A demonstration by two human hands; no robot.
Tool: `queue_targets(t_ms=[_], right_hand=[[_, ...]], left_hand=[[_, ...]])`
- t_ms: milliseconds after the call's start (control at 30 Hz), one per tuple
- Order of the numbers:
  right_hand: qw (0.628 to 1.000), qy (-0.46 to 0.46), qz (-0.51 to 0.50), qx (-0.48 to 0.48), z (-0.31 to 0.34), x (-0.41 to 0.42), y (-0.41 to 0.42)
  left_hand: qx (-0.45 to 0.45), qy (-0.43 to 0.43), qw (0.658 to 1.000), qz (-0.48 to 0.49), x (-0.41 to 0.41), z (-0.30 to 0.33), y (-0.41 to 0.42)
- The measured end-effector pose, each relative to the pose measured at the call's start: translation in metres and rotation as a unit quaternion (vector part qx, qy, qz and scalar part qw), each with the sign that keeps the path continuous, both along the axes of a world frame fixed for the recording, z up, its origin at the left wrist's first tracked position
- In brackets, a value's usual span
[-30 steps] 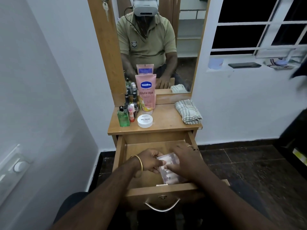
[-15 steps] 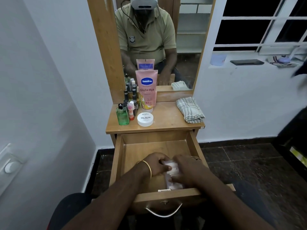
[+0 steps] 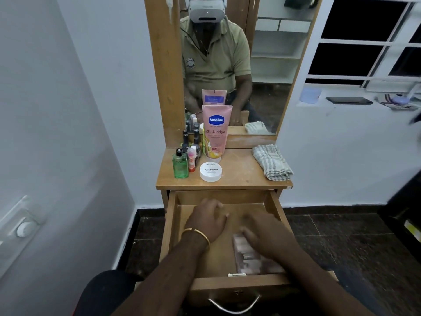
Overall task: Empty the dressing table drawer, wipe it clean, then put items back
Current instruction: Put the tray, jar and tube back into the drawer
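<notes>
White walls flank a wooden worktop (image 3: 239, 176) carrying a Vaseline tube (image 3: 216, 133), a white jar (image 3: 210, 171), small bottles (image 3: 186, 156) and a folded cloth (image 3: 272, 164). Below it, the drawer (image 3: 170, 224) stands pulled out. Left hand (image 3: 208, 221) rests flat on the drawer floor, fingers spread, holding nothing. Right hand (image 3: 266, 233), blurred, lies over a clear packet (image 3: 247, 256) at the drawer's near right; whether it grips is unclear. The packet's contents are hard to make out.

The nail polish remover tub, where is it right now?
The white nail polish tub sits on the dressing table top, front left, just in front of the pink Vaseline tube and right of the green bottle.
</notes>
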State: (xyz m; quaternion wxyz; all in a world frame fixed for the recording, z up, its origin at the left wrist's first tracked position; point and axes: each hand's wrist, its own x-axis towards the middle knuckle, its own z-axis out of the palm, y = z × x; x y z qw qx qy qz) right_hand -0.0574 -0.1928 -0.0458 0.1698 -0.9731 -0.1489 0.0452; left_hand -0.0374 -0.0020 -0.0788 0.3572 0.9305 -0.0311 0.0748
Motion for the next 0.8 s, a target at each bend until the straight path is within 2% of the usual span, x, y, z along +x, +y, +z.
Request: queue_targets(t_ms=[100, 167, 333, 433, 600, 800], right_hand=[[0.984, -0.106, -0.049, 0.136, 0.027, 0.021, 0.025], [0.973, -0.134, -0.063, 0.177, 0.043, 0.038, 0.048], [0.974, -0.145, -0.101, 0.145, 0.059, 0.071, 0.097], [0.977, -0.143, -0.115, 0.111, 0.054, 0.083, 0.107], [0.977, -0.145, -0.114, 0.109, 0.050, 0.085, 0.102], [0.959, -0.147, -0.089, 0.225, 0.051, 0.038, 0.056]], left_hand=[[-0.042, -0.037, 0.997, 0.061, -0.002, 0.012, 0.008], [-0.051, -0.042, 0.994, 0.082, -0.002, 0.014, 0.011], [-0.083, -0.032, 0.992, 0.095, -0.004, 0.012, 0.012], [-0.068, -0.028, 0.992, 0.098, -0.003, 0.012, 0.011], [-0.040, -0.035, 0.994, 0.092, -0.002, 0.015, 0.011], [-0.029, -0.033, 0.996, 0.082, -0.001, 0.015, 0.012]])
